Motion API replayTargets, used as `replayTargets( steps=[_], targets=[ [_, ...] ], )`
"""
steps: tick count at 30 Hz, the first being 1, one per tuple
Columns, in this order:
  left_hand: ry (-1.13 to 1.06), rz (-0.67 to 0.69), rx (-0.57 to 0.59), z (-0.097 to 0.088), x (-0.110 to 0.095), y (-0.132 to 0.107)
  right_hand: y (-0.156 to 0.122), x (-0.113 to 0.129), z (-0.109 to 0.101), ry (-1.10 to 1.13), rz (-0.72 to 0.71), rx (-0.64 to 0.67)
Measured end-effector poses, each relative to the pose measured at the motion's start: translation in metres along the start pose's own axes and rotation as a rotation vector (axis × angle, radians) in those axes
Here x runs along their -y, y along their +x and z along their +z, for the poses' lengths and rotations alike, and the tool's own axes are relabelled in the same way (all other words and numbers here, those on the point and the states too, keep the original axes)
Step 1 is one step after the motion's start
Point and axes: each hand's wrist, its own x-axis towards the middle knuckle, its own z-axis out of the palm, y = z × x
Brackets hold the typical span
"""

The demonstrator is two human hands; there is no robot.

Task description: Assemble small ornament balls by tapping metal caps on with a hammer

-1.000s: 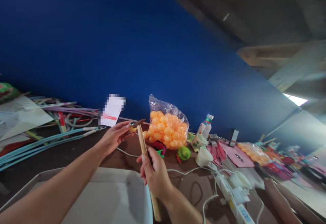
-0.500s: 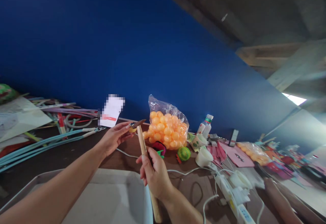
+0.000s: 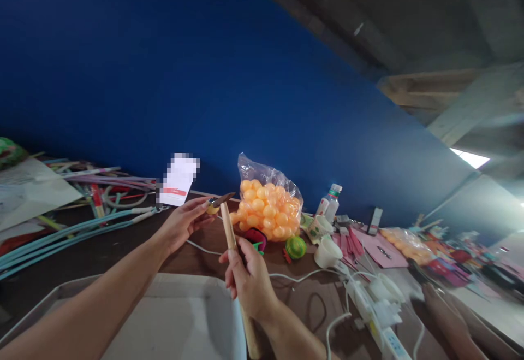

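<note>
My right hand (image 3: 249, 281) is closed round the wooden handle of a hammer (image 3: 230, 230), held upright over the brown table with its dark head at the top. My left hand (image 3: 182, 222) reaches in from the left and pinches a small yellow piece (image 3: 212, 207) right at the hammer's head. Behind them stands a clear plastic bag of orange balls (image 3: 265, 205).
A white tray (image 3: 180, 316) lies under my forearms. Blue cords and coloured sticks (image 3: 77, 223) pile up at the left. To the right are a small bottle (image 3: 331, 201), cups (image 3: 327, 251), a green round thing (image 3: 295, 246), a power strip with cables (image 3: 380, 327) and pink papers (image 3: 380, 251).
</note>
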Motion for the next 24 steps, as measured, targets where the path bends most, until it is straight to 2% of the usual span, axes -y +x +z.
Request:
replayTargets(
  steps=[24],
  targets=[
    [-0.005,0.0,-0.011,-0.0007,-0.0007,-0.0006,0.0014,-0.0026,0.0007,0.088,-0.014,-0.002]
  ],
)
